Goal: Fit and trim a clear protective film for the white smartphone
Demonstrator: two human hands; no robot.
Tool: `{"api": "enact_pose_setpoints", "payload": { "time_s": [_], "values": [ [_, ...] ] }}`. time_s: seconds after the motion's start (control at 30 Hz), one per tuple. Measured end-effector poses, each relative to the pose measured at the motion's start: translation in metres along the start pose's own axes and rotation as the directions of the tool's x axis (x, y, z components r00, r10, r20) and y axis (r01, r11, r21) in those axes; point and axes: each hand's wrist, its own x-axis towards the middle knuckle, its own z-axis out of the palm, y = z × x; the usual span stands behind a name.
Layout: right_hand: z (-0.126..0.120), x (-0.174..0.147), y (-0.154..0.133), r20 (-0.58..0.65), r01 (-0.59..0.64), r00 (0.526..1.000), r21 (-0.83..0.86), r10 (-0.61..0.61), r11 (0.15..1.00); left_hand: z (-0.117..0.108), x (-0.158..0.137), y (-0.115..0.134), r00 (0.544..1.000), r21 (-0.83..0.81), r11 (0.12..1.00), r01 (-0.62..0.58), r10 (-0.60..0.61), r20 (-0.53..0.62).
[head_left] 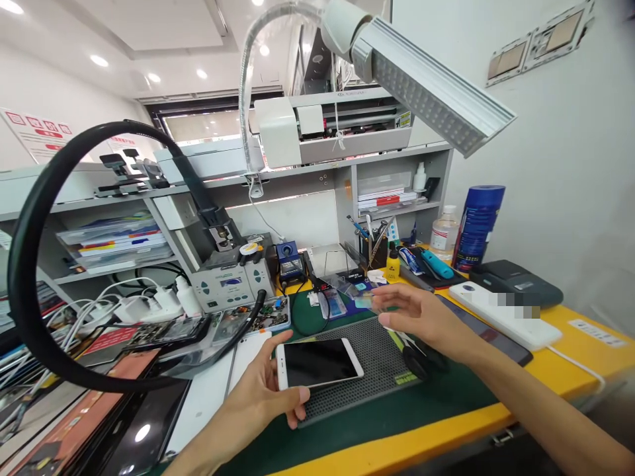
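My left hand (262, 391) grips a white-framed smartphone (320, 361) by its left end, thumb on the near edge. The phone's screen is dark and faces up. Under it lies a grey dotted pad (357, 398) on a green work mat (342, 430). My right hand (421, 316) is raised over the pad's far right part, fingers loosely bent and apart from the thumb, with nothing visible between them. Below it are black-handled scissors (417, 359), partly covered by the hand. Clear plastic pieces (350, 287) lie just beyond its fingertips.
A hot-air station (231, 285) with a thick black hose (24, 291) stands at the left. An LED lamp (431, 86) hangs overhead. Right of my hand lie a white device (506, 317) and a black case (518, 283). A pen holder (373, 251) and yellow bottle (392, 266) stand behind.
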Motion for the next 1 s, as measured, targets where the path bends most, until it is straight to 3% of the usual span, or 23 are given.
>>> {"api": "enact_pose_setpoints", "payload": {
  "time_s": [0.17, 0.33, 0.47, 0.6, 0.7, 0.9, 1.0],
  "values": [
    [-0.007, 0.028, -0.012, 0.197, 0.029, 0.980, -0.055, -0.018, 0.998, 0.000, 0.006, -0.008, 0.996, 0.016, 0.998, 0.058, -0.059, 0.059],
    [-0.004, 0.053, -0.011, 0.396, 0.060, 0.918, -0.073, -0.027, 0.996, -0.003, 0.012, -0.007, 0.988, 0.132, 0.987, 0.093, -0.108, 0.113],
    [0.001, 0.058, 0.001, 0.447, 0.090, 0.893, -0.073, -0.048, 0.993, -0.014, 0.008, 0.009, 0.962, 0.343, 0.913, 0.220, -0.262, 0.080],
    [0.000, 0.056, 0.010, 0.446, 0.106, 0.893, -0.090, -0.055, 0.990, -0.016, 0.009, 0.019, 0.952, 0.563, 0.790, 0.241, -0.305, 0.019],
    [-0.004, 0.054, 0.013, 0.441, 0.116, 0.896, -0.107, -0.058, 0.987, -0.013, 0.015, 0.016, 0.959, 0.667, 0.720, 0.189, -0.282, 0.033],
    [-0.014, 0.052, 0.019, 0.439, 0.122, 0.898, -0.171, -0.035, 0.978, -0.024, 0.012, 0.020, 0.979, 0.709, 0.696, 0.117, -0.202, 0.038],
    [-0.014, 0.048, 0.017, 0.433, 0.144, 0.901, -0.242, -0.026, 0.960, -0.041, 0.005, 0.036, 0.999, 0.712, 0.700, 0.045, -0.051, -0.012]
  ]
}}
